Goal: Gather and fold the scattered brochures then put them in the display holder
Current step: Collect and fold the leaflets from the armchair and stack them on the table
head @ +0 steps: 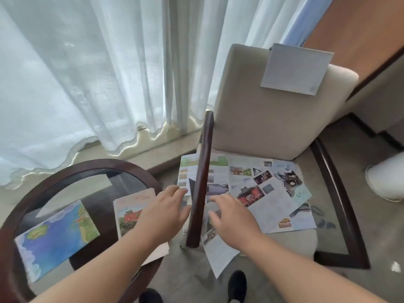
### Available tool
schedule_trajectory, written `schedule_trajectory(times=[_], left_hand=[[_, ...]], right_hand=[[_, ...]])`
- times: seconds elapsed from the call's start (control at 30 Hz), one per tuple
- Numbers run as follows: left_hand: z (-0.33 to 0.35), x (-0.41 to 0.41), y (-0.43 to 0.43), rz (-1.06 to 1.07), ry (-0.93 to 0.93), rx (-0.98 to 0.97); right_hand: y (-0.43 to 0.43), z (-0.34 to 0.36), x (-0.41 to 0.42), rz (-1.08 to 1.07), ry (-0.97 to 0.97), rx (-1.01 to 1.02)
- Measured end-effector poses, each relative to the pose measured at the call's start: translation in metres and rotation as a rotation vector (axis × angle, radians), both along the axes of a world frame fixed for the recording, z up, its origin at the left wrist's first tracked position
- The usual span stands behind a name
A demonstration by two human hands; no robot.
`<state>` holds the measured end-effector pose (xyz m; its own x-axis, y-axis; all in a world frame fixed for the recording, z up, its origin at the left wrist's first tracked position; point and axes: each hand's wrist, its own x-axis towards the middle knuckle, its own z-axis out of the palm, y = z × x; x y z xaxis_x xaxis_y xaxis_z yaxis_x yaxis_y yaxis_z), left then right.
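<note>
Several unfolded brochures (pixel 269 193) with photos lie spread over the seat of a beige armchair (pixel 262 119). One brochure (pixel 218 252) hangs off the seat's front edge. A folded brochure (pixel 129 213) with a red building lies on the round glass table (pixel 65 169), beside a blue map sheet (pixel 54 237). My left hand (pixel 166 213) hovers open just left of the chair's dark wooden armrest (pixel 201 182). My right hand (pixel 231 215) reaches open over the brochures on the seat, fingers spread. No display holder is visible.
A white square card (pixel 295 68) rests on top of the chair's back. Sheer white curtains (pixel 98 73) hang behind the table and chair. My dark shoes (pixel 237 285) stand on the carpet below. A white object (pixel 387 180) sits at the right edge.
</note>
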<state>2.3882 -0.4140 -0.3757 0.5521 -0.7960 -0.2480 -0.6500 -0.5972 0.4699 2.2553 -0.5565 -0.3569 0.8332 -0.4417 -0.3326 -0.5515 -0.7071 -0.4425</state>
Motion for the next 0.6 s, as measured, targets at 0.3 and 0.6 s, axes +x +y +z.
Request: schedule_trajectory(times=[0.3, 0.6], left_hand=[[-0.029, -0.089, -0.11, -0.085, -0.013, 0.139], [-0.101, -0.153, -0.139, -0.183, -0.006, 0.493]], right_hand=[[-0.116, -0.044, -0.098, -0.072, 0.088, 0.088], [-0.182, -0.09, -0.151, -0.017, 0.157, 0.149]])
